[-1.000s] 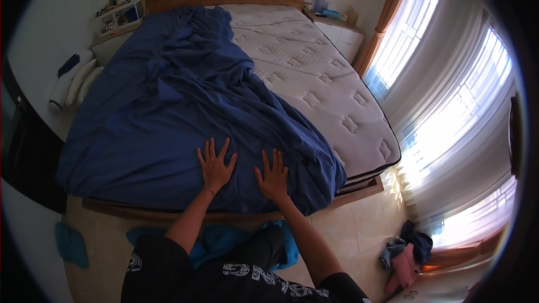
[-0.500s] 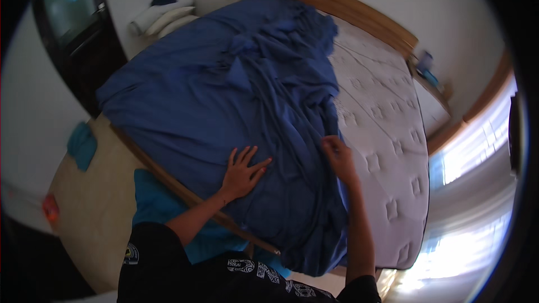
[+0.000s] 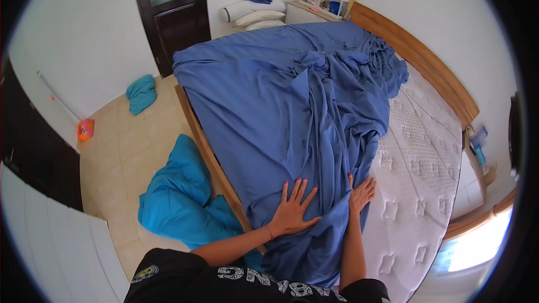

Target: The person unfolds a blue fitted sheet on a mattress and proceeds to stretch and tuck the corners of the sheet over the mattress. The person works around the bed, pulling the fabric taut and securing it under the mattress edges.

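Observation:
A blue fitted or flat sheet (image 3: pixel 252 118), which kind I cannot tell, covers the left and middle of the bed and lies bunched in folds toward its right edge. Spread flat on it near the foot of the bed is my left hand (image 3: pixel 293 213), fingers apart, holding nothing. My right hand (image 3: pixel 361 195) rests at the sheet's right edge, fingers stretched out and thumb raised. To its right lies the bare white quilted mattress (image 3: pixel 432 191). Some of the sheet hangs in a loose heap close to my body, between my forearms.
A wooden bed frame (image 3: pixel 210 160) edges the foot, and a wooden headboard (image 3: pixel 415 50) the far side. Turquoise bedding (image 3: pixel 177 191) and a smaller turquoise bundle (image 3: pixel 141 95) lie on the floor. Pillows (image 3: pixel 258 18) are stacked beyond the bed, near a dark door (image 3: pixel 179 33).
My view has swung left. My right hand has come down onto the sheet's edge, nearer my left hand, and its fingers have straightened. My left hand stays spread on the sheet.

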Demonstrator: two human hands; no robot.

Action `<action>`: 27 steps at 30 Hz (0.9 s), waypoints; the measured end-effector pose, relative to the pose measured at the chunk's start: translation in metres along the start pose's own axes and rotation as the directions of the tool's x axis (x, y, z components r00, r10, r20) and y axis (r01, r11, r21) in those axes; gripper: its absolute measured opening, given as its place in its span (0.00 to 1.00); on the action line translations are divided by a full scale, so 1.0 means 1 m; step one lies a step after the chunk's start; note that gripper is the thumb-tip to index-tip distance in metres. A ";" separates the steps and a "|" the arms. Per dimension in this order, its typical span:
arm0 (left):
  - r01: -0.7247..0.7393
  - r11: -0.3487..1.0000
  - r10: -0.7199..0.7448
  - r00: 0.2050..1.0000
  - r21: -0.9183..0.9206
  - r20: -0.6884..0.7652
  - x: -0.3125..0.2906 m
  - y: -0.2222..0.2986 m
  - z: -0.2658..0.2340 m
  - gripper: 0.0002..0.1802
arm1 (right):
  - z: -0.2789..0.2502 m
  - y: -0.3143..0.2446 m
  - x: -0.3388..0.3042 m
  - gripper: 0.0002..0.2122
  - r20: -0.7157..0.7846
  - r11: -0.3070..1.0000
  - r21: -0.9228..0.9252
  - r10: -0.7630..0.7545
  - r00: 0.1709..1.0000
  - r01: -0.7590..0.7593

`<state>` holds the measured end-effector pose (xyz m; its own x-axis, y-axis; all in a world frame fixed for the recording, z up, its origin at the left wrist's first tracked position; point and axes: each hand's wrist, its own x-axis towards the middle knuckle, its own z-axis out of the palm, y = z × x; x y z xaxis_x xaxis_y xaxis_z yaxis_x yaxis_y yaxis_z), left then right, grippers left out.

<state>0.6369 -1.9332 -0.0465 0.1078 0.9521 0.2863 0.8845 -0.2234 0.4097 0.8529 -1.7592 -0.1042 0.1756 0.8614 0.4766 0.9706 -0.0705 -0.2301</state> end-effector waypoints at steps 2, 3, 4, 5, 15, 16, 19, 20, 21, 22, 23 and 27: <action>0.025 0.997 -0.026 0.999 -0.071 -0.020 -0.008 0.020 0.009 0.50 | 0.014 0.015 0.002 0.40 -0.031 0.994 -0.018 -0.110 0.993 0.110; 0.051 0.995 -0.054 0.998 -0.090 -0.025 -0.016 0.023 0.014 0.50 | 0.010 0.008 -0.001 0.40 0.006 0.990 0.048 -0.134 0.991 0.134; 0.077 0.993 -0.081 0.996 -0.086 -0.034 -0.022 0.026 0.019 0.51 | -0.002 -0.004 0.002 0.39 0.034 0.982 0.108 -0.159 0.987 0.155; 0.105 0.991 -0.109 0.993 -0.083 -0.044 -0.030 0.030 0.024 0.51 | -0.011 -0.011 0.001 0.38 0.062 0.970 0.169 -0.186 0.981 0.174; 0.192 0.974 -0.211 0.961 -0.119 -0.178 -0.083 0.130 0.039 0.51 | -0.001 0.020 0.038 0.34 0.311 0.829 0.554 -0.287 0.906 0.073; 0.192 0.977 -0.207 0.956 -0.090 -0.210 -0.085 0.132 0.040 0.48 | -0.001 0.016 0.039 0.37 0.385 0.833 0.553 -0.242 0.890 -0.013; 0.195 0.980 -0.201 0.941 -0.048 -0.271 -0.087 0.129 0.045 0.40 | -0.008 -0.011 0.031 0.39 0.586 0.806 0.563 -0.234 0.776 -0.182; 0.194 0.981 -0.190 0.943 -0.012 -0.275 -0.086 0.128 0.047 0.37 | -0.010 -0.014 0.032 0.37 0.600 0.799 0.583 -0.300 0.742 -0.148; 0.185 0.982 -0.172 0.946 0.022 -0.275 -0.084 0.128 0.051 0.34 | -0.009 -0.012 0.034 0.35 0.610 0.791 0.601 -0.357 0.707 -0.119; 0.158 0.986 -0.138 0.951 0.051 -0.275 -0.078 0.130 0.055 0.31 | 0.006 0.003 0.043 0.29 0.557 0.733 0.676 -0.437 0.706 -0.080; 0.153 0.988 -0.137 0.938 0.025 -0.317 -0.078 0.124 0.059 0.29 | 0.003 -0.006 0.034 0.27 0.590 0.621 0.753 -0.492 0.640 -0.218; 0.335 0.848 -0.432 0.886 -0.411 -0.169 -0.068 0.113 0.044 0.24 | -0.018 -0.003 0.030 0.22 0.643 0.060 0.580 -0.645 0.412 -0.812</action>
<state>0.7495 -2.0141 -0.0583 -0.3633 0.9046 0.2229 0.5996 0.0439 0.7991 0.8579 -1.7421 -0.0740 -0.6599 0.7239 -0.2012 -0.1800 -0.4123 -0.8931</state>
